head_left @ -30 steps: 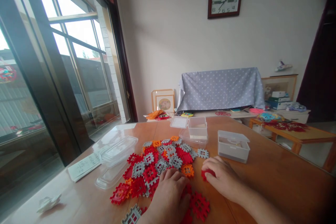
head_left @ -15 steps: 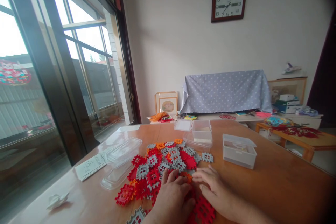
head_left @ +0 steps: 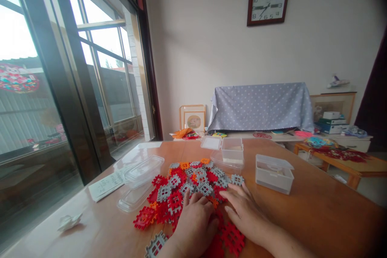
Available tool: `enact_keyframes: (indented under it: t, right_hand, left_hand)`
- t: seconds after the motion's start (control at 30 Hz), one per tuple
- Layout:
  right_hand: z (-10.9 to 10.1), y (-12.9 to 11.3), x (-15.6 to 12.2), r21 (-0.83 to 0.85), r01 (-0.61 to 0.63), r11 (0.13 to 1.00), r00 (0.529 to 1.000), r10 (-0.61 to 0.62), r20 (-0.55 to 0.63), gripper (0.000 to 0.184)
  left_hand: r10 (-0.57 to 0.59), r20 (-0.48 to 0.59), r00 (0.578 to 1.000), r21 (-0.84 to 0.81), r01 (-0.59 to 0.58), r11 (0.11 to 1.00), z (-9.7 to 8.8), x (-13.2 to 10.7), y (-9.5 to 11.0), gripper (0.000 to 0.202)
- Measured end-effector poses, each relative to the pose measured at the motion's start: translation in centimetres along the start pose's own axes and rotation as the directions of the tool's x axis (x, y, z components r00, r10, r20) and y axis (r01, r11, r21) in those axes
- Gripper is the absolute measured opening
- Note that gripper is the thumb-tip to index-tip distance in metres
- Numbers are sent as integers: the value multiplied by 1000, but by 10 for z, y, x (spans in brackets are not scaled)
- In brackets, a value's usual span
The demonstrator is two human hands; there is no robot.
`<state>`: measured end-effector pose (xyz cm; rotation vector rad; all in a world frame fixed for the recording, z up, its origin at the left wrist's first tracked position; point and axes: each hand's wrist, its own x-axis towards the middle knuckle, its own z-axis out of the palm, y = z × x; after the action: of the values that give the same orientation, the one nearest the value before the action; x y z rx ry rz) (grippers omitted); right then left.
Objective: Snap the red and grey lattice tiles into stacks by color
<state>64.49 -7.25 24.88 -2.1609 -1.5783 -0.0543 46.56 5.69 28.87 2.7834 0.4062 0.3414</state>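
Red, grey and orange interlocking plastic blocks point(head_left: 193, 181) lie heaped on the wooden bench point(head_left: 314, 205) in the head view. Your left hand point(head_left: 195, 219) rests palm-down on the heap, fingers slightly curled, and you cannot tell whether it grips a piece; your right hand point(head_left: 244, 211) lies open just beside it, fingertips on the blocks, holding nothing visible. A lidded plastic box point(head_left: 274, 174) stands right of the heap, clear plastic containers point(head_left: 140, 173) left of it.

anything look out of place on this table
A crumpled white tissue lies alone near the window edge of the table, well apart from the plastic pieces. It looks like stray litter.
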Motion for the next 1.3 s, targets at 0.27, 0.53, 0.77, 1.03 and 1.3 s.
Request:
enact_keyframes:
  t: [0.27, 0.53, 0.77, 1.03, 1.3]
  right_hand:
    - [2, 8, -3, 24, -27, 999, 1000, 27, -2, 65]
    - [-4, 27, 3, 158, 4, 987, 981, 27, -193, 34]
    - [-26, 62, -2, 538, -175, 825, 955, 275, -111, 49]
    - [-7, 71, 1, 375, -232, 898, 962, 269, -50, 41]
    - [-29, 72, -16, 262, -145, 954, 987, 120, 109, 66]
  left_hand:
    - [-13, -23, 1000, 11, 13, 1000, -1, 1, -3, 10]
    - [-14, -36, 999, -11, 14, 1000, 0, 1, -3, 12]
    - [5, -100, 995, -41, -10, 999, -2, 2, -3, 10]
    - [41, -133, 990, -91, -54, 994, 3, 3, -8, 7]
    - [41, -148, 988, -79, -53, 995, 5, 5, -9, 8]
